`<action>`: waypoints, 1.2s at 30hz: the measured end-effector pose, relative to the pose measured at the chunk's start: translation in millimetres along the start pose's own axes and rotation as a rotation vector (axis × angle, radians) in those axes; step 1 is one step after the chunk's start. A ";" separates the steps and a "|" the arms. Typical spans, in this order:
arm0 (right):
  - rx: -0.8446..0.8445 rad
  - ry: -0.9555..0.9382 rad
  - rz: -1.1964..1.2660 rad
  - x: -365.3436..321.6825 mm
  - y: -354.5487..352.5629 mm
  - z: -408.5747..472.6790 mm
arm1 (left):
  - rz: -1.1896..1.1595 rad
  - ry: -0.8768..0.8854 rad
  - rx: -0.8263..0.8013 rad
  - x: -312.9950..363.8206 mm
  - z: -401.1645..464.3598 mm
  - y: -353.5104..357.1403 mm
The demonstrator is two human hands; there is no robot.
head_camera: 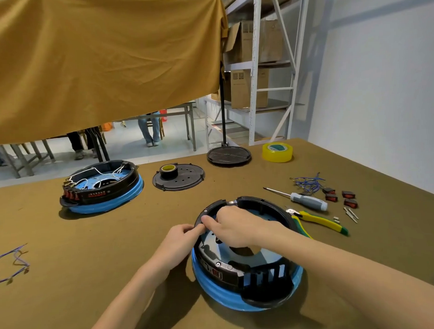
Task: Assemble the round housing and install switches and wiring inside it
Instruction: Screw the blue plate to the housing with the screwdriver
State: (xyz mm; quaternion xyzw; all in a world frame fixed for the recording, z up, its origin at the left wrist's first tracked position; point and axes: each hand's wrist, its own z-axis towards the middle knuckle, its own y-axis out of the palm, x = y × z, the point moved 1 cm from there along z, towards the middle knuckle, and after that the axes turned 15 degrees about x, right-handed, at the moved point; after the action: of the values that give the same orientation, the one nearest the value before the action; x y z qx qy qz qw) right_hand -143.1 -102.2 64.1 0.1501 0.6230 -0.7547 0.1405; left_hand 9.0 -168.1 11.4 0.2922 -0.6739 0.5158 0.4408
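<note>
A round black housing (261,273) with a blue lower rim and a shiny metal plate inside sits on the table in front of me. My left hand (183,239) pinches its black wall at the left rim from outside. My right hand (234,225) reaches over the housing, and its fingertips press the same spot of the rim from inside. What lies between the fingertips is hidden. Several red rocker switches (340,195) and a bundle of blue wires (309,183) lie at the right.
A second housing (101,187) with switches and white wires stands at the back left. A black cover (178,176) carries a tape roll. Screwdriver (303,199), yellow pliers (321,222), yellow tape (277,152), a black disc base (229,155) and loose wires (14,262) lie around.
</note>
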 end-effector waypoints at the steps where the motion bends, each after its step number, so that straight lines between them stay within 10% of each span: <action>1: -0.048 0.043 0.062 -1.3 -0.2 2.1 | -0.020 -0.036 -0.016 2.8 -0.8 -2.5; 9: -0.138 0.374 0.383 6.2 -5.5 10.2 | 0.014 -0.124 -0.129 24.9 2.1 -3.4; 15: 0.442 -0.020 -0.057 42.1 -30.5 12.9 | 0.203 0.007 -0.198 24.1 11.8 -6.3; 20: -0.086 -0.016 -0.152 49.9 -31.3 41.5 | 0.238 0.079 -0.231 25.2 17.4 -7.7; 26: -0.273 0.080 -0.226 61.1 -35.0 73.4 | 0.152 -0.062 -0.232 30.9 24.8 -5.0; 36: -0.112 -0.005 -0.139 76.7 -42.7 76.2 | -0.071 -0.178 -0.266 37.9 37.6 7.3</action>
State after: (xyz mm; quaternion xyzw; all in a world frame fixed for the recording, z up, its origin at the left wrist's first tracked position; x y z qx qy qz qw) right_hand -234.3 -171.1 85.3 0.0964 0.6728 -0.7269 0.0977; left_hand -24.9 -199.5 39.2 0.2995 -0.7620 0.3780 0.4322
